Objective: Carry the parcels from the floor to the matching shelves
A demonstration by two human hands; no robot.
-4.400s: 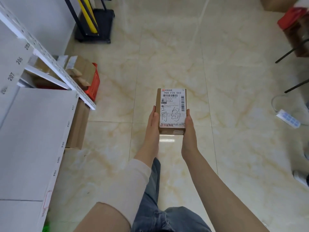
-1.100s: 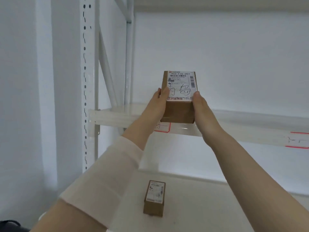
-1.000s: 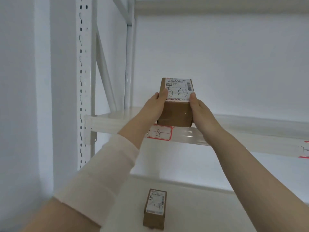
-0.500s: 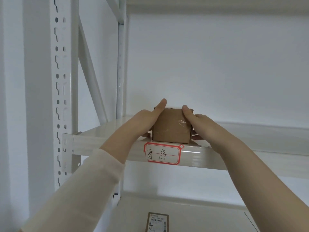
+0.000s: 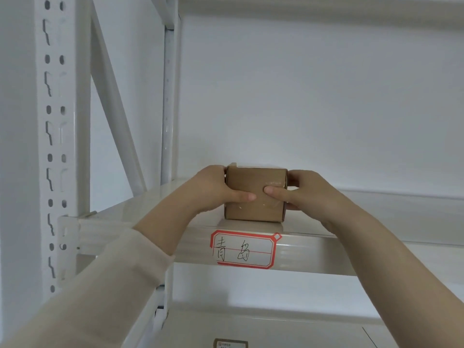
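A small brown cardboard parcel (image 5: 254, 209) rests on the white shelf (image 5: 351, 237), right above a red-bordered label (image 5: 243, 249) with handwritten characters on the shelf's front edge. My left hand (image 5: 216, 189) grips the parcel's left side with the thumb across its front face. My right hand (image 5: 306, 192) grips its right side, thumb also on the front. The parcel's top label is hidden from this low angle.
A white perforated upright (image 5: 60, 146) and a diagonal brace (image 5: 115, 116) stand at the left. On the lower shelf (image 5: 288, 330) the top of another labelled parcel (image 5: 230, 344) shows at the bottom edge. The shelf stretches away to the right of my hands.
I turned from the floor to the rack, raised the parcel and set it down on the labelled shelf. Over the last half second my thumbs have moved onto its front face.
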